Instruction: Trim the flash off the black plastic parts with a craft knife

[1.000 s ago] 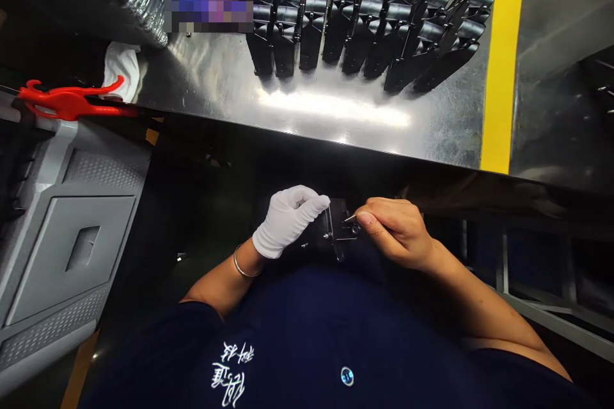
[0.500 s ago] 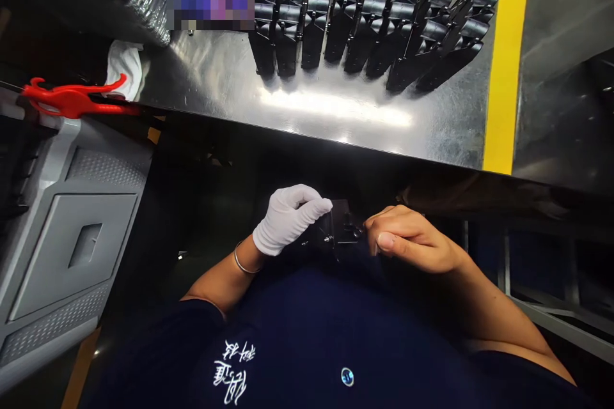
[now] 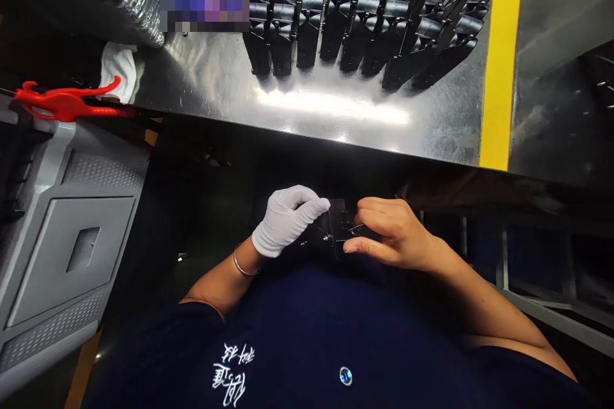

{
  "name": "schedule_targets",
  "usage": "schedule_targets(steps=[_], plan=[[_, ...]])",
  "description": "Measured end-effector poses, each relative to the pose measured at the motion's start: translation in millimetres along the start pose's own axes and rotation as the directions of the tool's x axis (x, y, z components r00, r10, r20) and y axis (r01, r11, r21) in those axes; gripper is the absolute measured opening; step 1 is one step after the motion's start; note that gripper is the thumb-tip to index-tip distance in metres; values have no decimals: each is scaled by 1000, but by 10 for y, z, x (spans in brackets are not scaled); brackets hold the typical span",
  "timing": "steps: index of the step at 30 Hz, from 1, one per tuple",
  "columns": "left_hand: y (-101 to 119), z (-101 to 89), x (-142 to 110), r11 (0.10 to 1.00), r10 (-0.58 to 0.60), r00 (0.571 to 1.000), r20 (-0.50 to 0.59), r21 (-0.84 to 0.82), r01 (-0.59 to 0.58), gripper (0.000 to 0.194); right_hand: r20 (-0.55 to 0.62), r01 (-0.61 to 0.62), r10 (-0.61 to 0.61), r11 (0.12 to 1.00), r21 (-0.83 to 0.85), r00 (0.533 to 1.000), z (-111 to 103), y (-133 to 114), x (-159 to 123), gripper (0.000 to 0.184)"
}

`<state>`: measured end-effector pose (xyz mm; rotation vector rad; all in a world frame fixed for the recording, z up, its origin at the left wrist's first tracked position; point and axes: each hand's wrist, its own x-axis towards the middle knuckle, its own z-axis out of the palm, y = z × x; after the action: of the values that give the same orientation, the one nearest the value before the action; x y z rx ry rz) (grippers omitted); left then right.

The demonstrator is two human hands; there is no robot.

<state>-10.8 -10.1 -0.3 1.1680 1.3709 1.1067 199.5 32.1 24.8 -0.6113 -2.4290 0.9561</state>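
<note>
Head view shows a person's two hands meeting over a dark plate [image 3: 338,209], held in front of the body below the near edge of a metal tabletop [image 3: 446,134]. The left hand [image 3: 289,220] wears a white glove [image 3: 273,236] and pinches the plate at its upper left edge between thumb and fingertips. Small silver fittings [image 3: 327,238] catch the light near the plate's lower left side. The right hand [image 3: 396,230] is bare and sits at the plate's right side, its fingers curled above and its thumb lower, close to the lower edge. Between them shows a thin shiny piece [image 3: 355,228]; whether the right hand grips it cannot be told, since the area is dark and small.

On the tabletop, black parts [image 3: 309,19] with rounded, glossy sections stand in close rows near the top of the view. A yellow strip [image 3: 499,77] runs just to their right. Toward the left lies a white cloth [image 3: 118,67], with a red plastic piece [image 3: 62,104] just beside it, above a grey case [image 3: 43,255]. A dark blue shirt [image 3: 297,332] with white lettering [image 3: 231,374] fills the bottom.
</note>
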Motion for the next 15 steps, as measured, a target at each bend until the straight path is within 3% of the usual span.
schedule_targets(steps=[9,15], plan=[[19,99,-2,982,-183,974,-132,-78,174,45,-171,-11,-43,953,-302,984,78,47,-17,45],[19,160,0,960,-259,954,-150,-144,239,47,-192,-32,-50,915,-401,980,97,53,-7,54]])
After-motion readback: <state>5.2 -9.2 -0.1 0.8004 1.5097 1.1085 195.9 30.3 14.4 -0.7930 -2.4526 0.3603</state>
